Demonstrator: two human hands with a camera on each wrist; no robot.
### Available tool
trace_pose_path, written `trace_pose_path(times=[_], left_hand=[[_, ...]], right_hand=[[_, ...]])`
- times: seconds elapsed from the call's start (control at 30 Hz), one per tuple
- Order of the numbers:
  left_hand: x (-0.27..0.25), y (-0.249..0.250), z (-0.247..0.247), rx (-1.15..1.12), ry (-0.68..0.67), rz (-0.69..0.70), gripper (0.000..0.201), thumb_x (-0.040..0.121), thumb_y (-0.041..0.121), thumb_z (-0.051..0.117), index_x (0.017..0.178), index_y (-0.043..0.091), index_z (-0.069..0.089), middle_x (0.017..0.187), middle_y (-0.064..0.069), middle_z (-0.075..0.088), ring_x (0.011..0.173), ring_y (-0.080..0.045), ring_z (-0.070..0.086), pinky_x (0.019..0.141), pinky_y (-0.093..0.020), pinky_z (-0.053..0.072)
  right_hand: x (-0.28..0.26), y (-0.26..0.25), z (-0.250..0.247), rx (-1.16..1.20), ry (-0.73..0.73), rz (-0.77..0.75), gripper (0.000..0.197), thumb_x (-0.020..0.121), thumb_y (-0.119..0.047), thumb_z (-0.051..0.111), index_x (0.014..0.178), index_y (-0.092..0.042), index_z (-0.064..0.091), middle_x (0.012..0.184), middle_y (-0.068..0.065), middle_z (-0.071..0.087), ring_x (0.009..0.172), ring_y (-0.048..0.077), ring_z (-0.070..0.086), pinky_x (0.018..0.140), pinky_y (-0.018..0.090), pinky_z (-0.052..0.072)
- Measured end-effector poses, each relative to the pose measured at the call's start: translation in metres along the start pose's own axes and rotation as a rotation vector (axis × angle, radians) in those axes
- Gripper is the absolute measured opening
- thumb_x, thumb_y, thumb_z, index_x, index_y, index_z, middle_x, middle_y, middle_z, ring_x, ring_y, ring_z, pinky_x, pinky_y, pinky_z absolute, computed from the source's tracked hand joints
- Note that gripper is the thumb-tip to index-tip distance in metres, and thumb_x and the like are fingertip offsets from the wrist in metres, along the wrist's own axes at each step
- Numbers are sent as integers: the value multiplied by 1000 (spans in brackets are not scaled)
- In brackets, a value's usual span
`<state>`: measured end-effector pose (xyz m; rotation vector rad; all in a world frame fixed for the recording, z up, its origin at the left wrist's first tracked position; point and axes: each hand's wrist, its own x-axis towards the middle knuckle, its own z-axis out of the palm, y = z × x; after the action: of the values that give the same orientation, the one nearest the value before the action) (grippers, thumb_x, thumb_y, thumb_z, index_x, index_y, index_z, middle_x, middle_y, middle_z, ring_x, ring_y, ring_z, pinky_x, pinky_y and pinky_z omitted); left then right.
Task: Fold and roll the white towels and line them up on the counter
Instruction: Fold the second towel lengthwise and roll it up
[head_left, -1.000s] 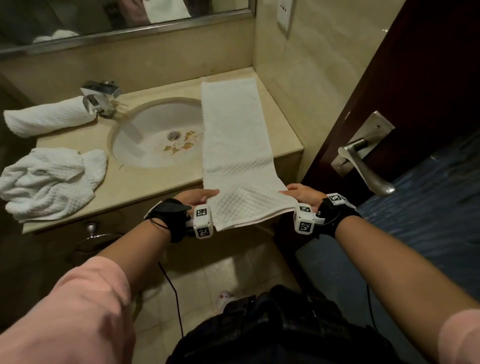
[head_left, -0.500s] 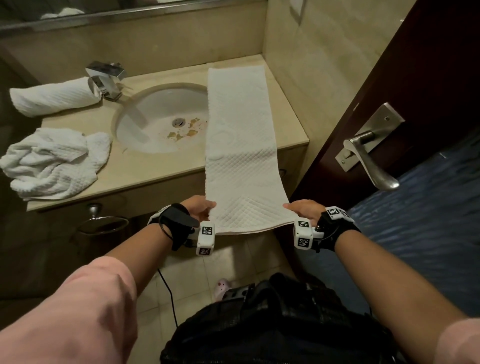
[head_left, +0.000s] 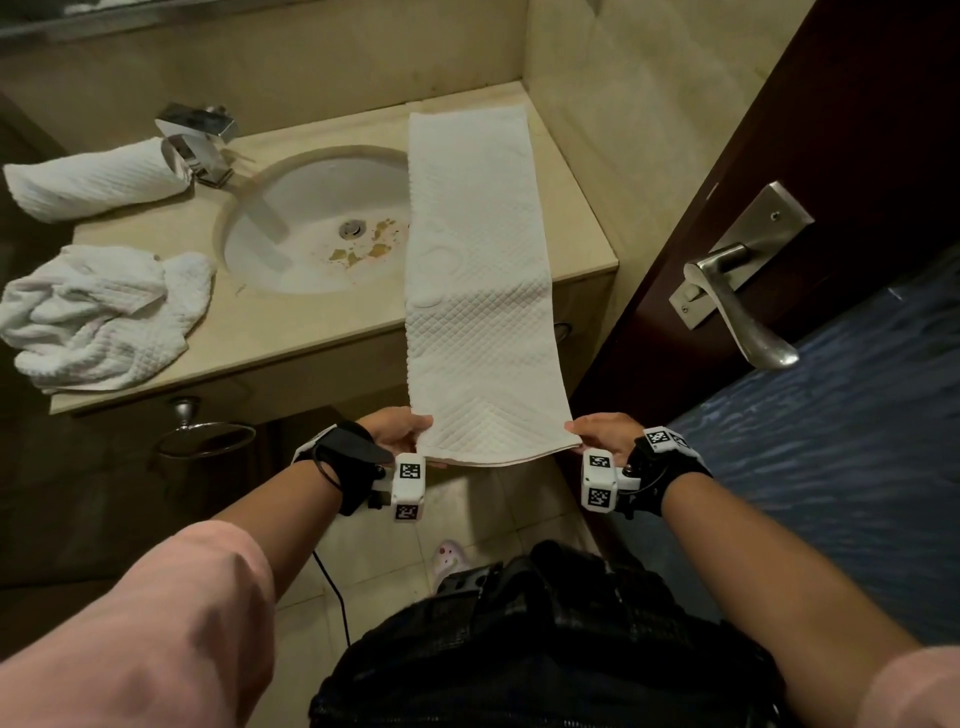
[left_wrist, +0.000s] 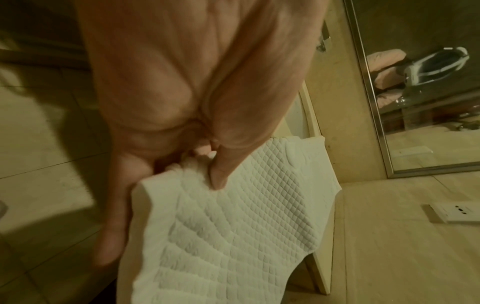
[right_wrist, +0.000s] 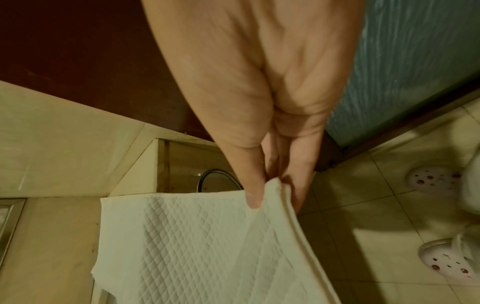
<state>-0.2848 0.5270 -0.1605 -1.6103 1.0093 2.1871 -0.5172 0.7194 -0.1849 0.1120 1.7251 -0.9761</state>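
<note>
While the left hand (head_left: 397, 432) pinches one near corner of the long white quilted towel (head_left: 475, 270), thumb on top, the right hand (head_left: 605, 434) pinches the other near corner the same way. This towel is folded into a strip. Its far part lies flat on the beige stone counter (head_left: 291, 340), right of the round white sink (head_left: 317, 218); its near end hangs out past the counter's edge. A rolled white towel (head_left: 93, 179) and a crumpled white towel (head_left: 98, 317) sit on the counter's left side.
</note>
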Motion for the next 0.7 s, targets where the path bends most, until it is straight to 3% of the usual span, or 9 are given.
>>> trace_pose_path(times=[0.07,0.2,0.3,0.37,0.43,0.5,0.6,0.67,0.7], left_hand=[[-1,0,1,2,-62,-17,20,103,13,34,118,9,48,112,-17,61,100,-36,60,76,-58,51],[-4,1,1,10,-54,-36,18,103,12,36,109,12,52,110,-18,62,100,-37,61,74,-57,52],[-3,1,-2,63,37,-23,22,101,10,40,120,5,50,120,-20,60,112,-38,57,86,-56,52],[10,-3,-11,180,107,3,33,100,10,44,131,-1,45,124,-20,57,108,-34,57,97,-50,47],[24,-7,-20,238,150,11,38,99,13,46,132,-5,44,114,-18,59,97,-31,57,94,-46,47],[16,-7,-14,160,155,-15,29,101,10,41,124,-7,45,105,-19,61,90,-31,60,82,-44,54],[10,-7,-1,93,193,22,14,102,1,33,104,-5,45,98,-23,56,70,-29,59,44,-30,55],[11,-7,2,92,218,70,11,101,-3,33,99,-7,43,88,-26,58,50,-24,63,34,-23,49],[12,-8,2,91,221,96,10,100,-5,34,107,-5,42,81,-25,60,42,-19,62,34,-19,47]], right_hand=[[6,1,0,-14,21,9,6,83,0,69,87,3,66,88,21,67,67,24,66,50,26,55],[12,1,-1,-48,44,7,20,81,-3,73,96,8,67,93,22,69,75,26,70,66,33,59],[10,0,-3,-104,33,16,19,83,-5,71,97,8,66,81,17,67,50,16,65,45,22,51],[11,0,-4,-131,29,17,20,84,-6,70,98,8,66,83,17,68,51,17,65,45,22,50],[11,0,-5,-134,25,17,19,85,-5,69,99,7,66,85,17,68,58,19,67,46,24,51],[12,1,-6,-142,26,21,17,86,-5,67,99,6,66,88,17,68,65,21,66,48,26,51],[8,1,-3,-186,17,-6,4,89,-4,64,89,0,64,80,13,65,63,19,62,44,23,49],[12,3,-2,-230,29,-81,10,88,-1,64,81,-7,60,79,12,61,65,19,59,47,23,50],[15,3,-2,-244,38,-118,14,87,1,64,79,-9,57,81,12,61,68,21,59,50,24,51]])
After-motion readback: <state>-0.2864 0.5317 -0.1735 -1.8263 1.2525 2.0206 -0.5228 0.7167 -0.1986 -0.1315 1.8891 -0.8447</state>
